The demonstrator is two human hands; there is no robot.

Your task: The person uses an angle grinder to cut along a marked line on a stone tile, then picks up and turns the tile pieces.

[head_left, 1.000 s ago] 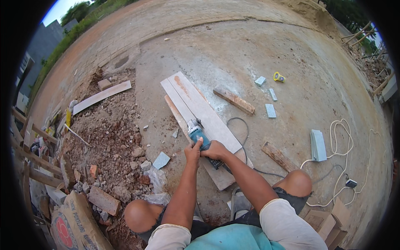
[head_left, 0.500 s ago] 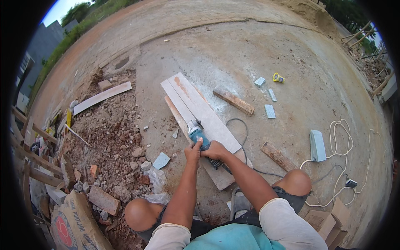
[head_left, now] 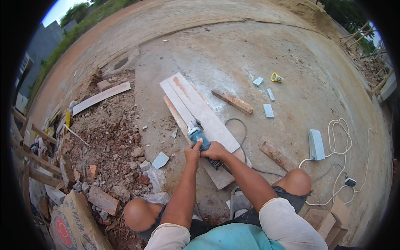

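Observation:
Both my hands are closed round a teal angle grinder (head_left: 196,134) with a silver head. My left hand (head_left: 192,151) grips its left side, and my right hand (head_left: 215,151) wraps the rear of the body. The grinder's head rests over a long, pale tile (head_left: 212,121), with the disc on a dark lengthwise line that runs to the tile's far end. Reddish dust lies beside that line. Whether the disc is spinning, I cannot tell. Under the tile is another board or slab (head_left: 220,176), its edges showing at the left and near end.
Right of the tile lie two wood blocks (head_left: 232,101), small tile pieces (head_left: 268,111), a yellow cup (head_left: 276,77), stacked pale tiles (head_left: 316,144) and a looped white cable (head_left: 346,158). A dark cord (head_left: 246,137) curves beside the tile. Rubble (head_left: 112,129) and a cement bag (head_left: 77,221) are left.

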